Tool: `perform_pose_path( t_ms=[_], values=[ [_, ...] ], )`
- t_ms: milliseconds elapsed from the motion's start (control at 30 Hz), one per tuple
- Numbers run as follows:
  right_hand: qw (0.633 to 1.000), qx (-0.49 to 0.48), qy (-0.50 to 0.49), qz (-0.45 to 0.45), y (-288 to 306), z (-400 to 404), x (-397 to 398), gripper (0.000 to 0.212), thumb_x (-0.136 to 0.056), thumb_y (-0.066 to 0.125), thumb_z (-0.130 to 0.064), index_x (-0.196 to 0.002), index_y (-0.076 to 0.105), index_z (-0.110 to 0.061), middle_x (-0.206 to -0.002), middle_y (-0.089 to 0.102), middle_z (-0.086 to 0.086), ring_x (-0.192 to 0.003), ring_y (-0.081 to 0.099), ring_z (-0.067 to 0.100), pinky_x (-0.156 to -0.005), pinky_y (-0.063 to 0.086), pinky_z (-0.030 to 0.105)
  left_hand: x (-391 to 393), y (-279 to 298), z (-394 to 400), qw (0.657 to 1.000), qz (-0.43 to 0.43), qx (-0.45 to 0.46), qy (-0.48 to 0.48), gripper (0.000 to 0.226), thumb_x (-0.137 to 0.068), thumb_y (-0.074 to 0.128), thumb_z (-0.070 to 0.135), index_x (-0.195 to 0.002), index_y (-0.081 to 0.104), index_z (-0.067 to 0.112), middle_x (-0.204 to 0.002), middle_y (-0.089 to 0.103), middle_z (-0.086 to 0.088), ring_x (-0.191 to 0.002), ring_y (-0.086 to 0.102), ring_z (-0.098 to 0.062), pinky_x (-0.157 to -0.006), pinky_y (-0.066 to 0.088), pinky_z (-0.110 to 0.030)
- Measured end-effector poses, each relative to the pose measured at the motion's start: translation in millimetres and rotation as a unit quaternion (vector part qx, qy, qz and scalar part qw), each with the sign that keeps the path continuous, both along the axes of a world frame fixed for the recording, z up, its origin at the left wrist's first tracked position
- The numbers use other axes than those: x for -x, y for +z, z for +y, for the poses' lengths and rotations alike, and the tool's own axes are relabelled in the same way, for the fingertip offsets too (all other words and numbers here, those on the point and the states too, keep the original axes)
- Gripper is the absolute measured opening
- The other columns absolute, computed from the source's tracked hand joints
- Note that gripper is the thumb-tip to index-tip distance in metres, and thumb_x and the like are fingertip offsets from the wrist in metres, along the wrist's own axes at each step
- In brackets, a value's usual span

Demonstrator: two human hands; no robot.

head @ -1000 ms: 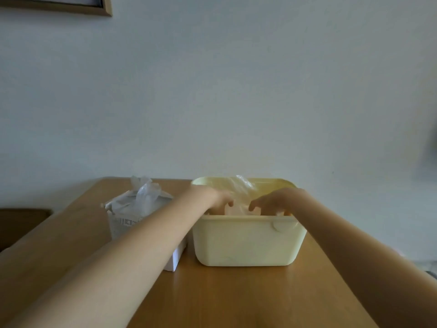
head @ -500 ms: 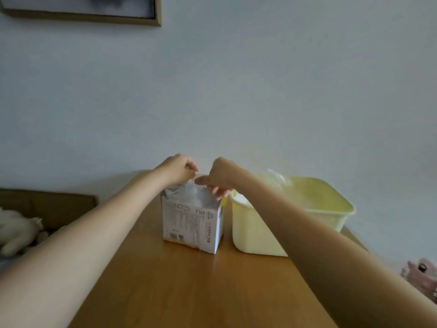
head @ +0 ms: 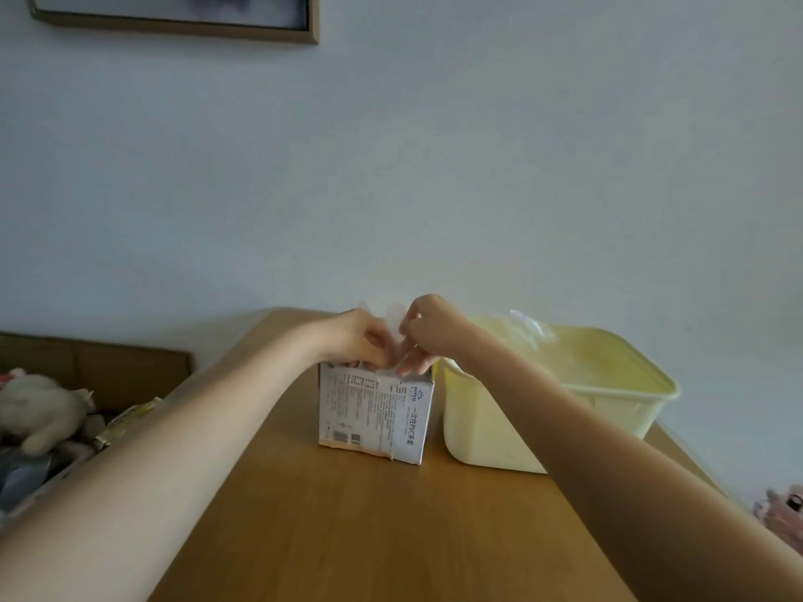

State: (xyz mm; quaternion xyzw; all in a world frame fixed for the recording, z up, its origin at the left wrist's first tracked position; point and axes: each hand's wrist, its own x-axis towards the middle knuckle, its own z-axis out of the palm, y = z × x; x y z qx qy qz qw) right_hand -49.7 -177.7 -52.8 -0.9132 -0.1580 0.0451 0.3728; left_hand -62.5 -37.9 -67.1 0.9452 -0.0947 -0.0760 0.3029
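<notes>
Item: white carton of disposable gloves point(head: 376, 417), upright on the wooden table point(head: 369, 536), just beside the left wall of a pale yellow tub point(head: 486, 427); whether the two touch cannot be told. Hands: a second ago both were down inside the tub; half a second ago they had crossed to the carton's top; now they meet above its opening. Left hand point(head: 354, 341): fingers curled at the carton's upper edge, apparently pinching translucent film point(head: 393, 317). Right hand point(head: 428, 334): thumb and forefinger nipping the same film, remaining fingers reaching down to the carton's top. The film now stands higher above the opening than it did half a second ago. Reading: the tub stage is left for the moment and a fresh glove is probably being drawn out, not yet free. Tub contents: crumpled clear plastic point(head: 528, 325) at the far rim. Surroundings: picture frame point(head: 174, 26) on the wall, plush toy point(head: 39, 410) at far left.
</notes>
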Motion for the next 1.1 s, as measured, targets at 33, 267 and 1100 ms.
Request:
perform_pose_path(
  t_ms=[33,267,1100],
  values=[
    [1.0,-0.001,-0.005,-0.013,1,1,1,0.025,-0.086,0.033,0.006,-0.067,0.046,-0.004,-0.095,0.067,0.03,-0.086,0.066,0.042,-0.073,0.053,0.045,0,0,-2,0.999,0.002,-0.036,-0.003,0.009,-0.088,0.061,0.017,-0.084,0.062,0.025,-0.071,0.056,0.006,-0.059,0.046,-0.009,-0.051,0.031,-0.017],
    [0.984,-0.17,-0.055,-0.023,23,-24,-2,0.034,-0.089,0.026,0.012,-0.062,0.043,0.002,-0.087,0.064,0.036,-0.079,0.065,0.048,-0.076,0.056,0.05,-8,-4,-3,0.986,-0.006,-0.169,-0.005,0.018,-0.087,0.064,0.032,-0.08,0.056,0.017,-0.074,0.054,0.009,-0.073,0.049,-0.012,-0.062,0.034,-0.018],
    [0.954,-0.249,-0.124,-0.111,72,-81,-7,0.018,-0.081,0.056,0.001,-0.094,0.05,-0.008,-0.081,0.052,0.007,-0.068,0.055,0.022,-0.055,0.042,0.026,2,33,-19,0.991,-0.121,0.035,0.032,0.021,-0.088,0.06,0.013,-0.109,0.062,0.016,-0.105,0.066,-0.002,-0.063,0.058,-0.007,-0.057,0.042,-0.014]
  ],
)
